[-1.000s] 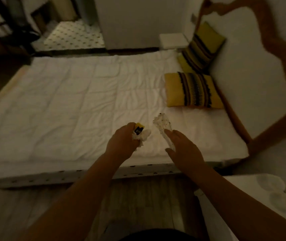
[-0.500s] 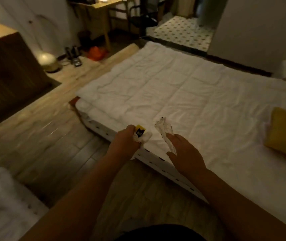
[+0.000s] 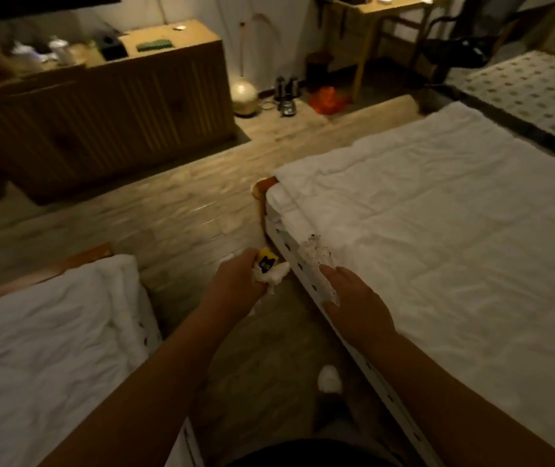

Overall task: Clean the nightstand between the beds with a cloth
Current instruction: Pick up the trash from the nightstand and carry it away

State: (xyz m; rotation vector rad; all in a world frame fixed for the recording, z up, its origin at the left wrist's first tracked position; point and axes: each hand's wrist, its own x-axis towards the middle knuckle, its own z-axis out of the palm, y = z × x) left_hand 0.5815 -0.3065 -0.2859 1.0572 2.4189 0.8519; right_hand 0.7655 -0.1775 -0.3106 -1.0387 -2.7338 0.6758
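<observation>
My left hand point(image 3: 235, 281) grips a crumpled white cloth point(image 3: 274, 276) together with a small yellow and black packet point(image 3: 266, 261). My right hand point(image 3: 353, 298) holds a speckled white tissue point(image 3: 316, 264) that sticks up past its fingers. Both hands are held out over the wooden floor in the aisle between two beds. The nightstand is not in view.
A white-covered bed point(image 3: 437, 237) lies to the right and another bed point(image 3: 40, 332) to the left. A wooden dresser point(image 3: 101, 119) stands ahead, with a round lamp point(image 3: 243, 94) and a red item point(image 3: 326, 99) on the floor. A desk point(image 3: 380, 15) and chair stand at the back. My foot point(image 3: 330, 382) is below.
The view has swung left from the right bed and its pillows toward the aisle, the dresser and the left bed. Both hands keep the same hold on their items.
</observation>
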